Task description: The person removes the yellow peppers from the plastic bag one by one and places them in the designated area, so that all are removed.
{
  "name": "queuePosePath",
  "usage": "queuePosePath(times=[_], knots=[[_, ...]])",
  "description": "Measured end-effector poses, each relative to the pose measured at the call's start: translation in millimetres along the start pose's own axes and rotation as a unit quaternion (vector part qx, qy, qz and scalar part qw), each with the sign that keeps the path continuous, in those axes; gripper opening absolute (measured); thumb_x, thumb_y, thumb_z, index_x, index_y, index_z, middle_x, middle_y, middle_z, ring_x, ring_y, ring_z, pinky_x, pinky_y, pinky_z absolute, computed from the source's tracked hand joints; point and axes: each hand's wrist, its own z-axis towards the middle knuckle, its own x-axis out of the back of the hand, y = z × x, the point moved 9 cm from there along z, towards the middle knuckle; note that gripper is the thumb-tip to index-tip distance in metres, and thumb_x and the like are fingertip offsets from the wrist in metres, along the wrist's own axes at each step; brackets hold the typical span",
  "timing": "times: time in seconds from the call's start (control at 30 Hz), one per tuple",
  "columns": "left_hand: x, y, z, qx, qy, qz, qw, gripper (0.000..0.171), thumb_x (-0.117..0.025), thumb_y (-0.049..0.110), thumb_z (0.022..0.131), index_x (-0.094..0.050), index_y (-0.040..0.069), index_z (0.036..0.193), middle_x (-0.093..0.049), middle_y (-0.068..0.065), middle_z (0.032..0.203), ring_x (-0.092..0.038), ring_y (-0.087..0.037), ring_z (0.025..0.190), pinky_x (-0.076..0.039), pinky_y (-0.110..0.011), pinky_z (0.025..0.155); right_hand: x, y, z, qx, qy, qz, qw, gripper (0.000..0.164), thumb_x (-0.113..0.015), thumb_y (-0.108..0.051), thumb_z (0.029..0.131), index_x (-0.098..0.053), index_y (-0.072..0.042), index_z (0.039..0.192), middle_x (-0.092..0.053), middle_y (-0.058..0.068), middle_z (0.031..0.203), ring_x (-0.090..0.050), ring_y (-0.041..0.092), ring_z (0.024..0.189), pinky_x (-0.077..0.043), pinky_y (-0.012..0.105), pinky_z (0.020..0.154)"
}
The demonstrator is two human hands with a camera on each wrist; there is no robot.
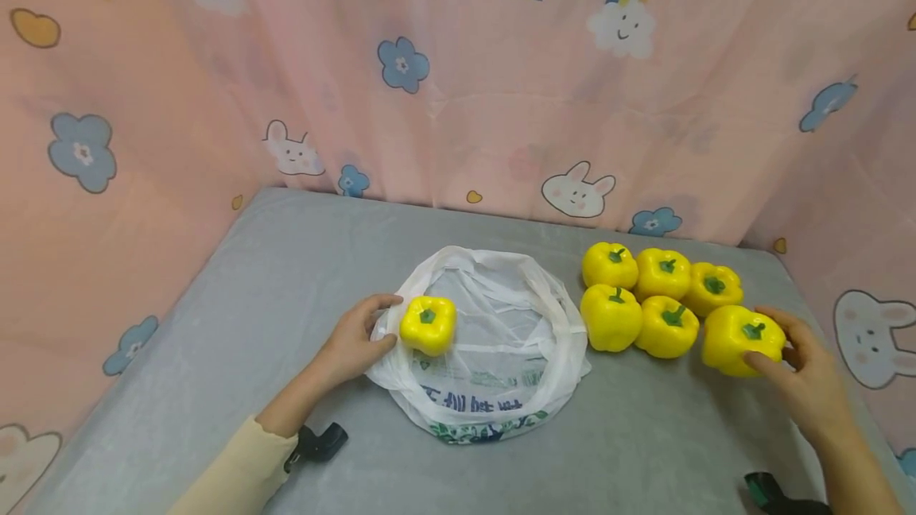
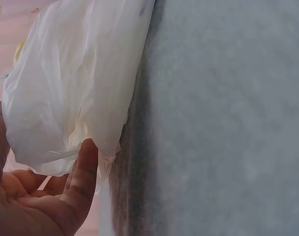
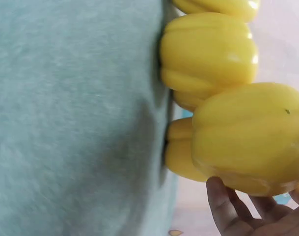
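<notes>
My right hand [image 1: 809,372] grips a yellow bell pepper [image 1: 740,340] with a green stem at the right. In the right wrist view this bell pepper [image 3: 250,140] is raised off the table, fingers along its side. A white plastic bag [image 1: 565,356] stands with its mouth spread wide at the middle. At its left rim, my left hand [image 1: 358,340] holds the bag's side between thumb and fingers. Just inside that rim sits another yellow bell pepper [image 1: 428,326]. In the left wrist view the bag wall [image 2: 66,88] hides most of what lies behind it.
Several more yellow bell peppers [image 1: 665,328] stand in two rows between the bag and my right hand. Grey cloth covers the table [image 1: 286,261]. A pink patterned curtain [image 1: 465,141] encloses the back and sides. Dark wrist gear [image 1: 322,443] hangs under the left forearm.
</notes>
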Motion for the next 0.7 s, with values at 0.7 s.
queuePosePath(times=[0.7], knots=[[0.5,-3.9,-0.8,0.013,0.006,0.007,0.9999,0.051,-0.063,-0.001,0.083,-0.053,0.011,0.131,-0.050,-0.014,0.139,-0.067,-0.024,0.097,-0.059,-0.027,0.072,-21,20,11,0.006,-0.033,-0.031,0.999,0.063,-0.057,-0.029,0.094,-0.033,-0.001,0.145,-0.037,0.017,0.139,-0.023,-0.018,0.099,-0.026,0.000,0.077]])
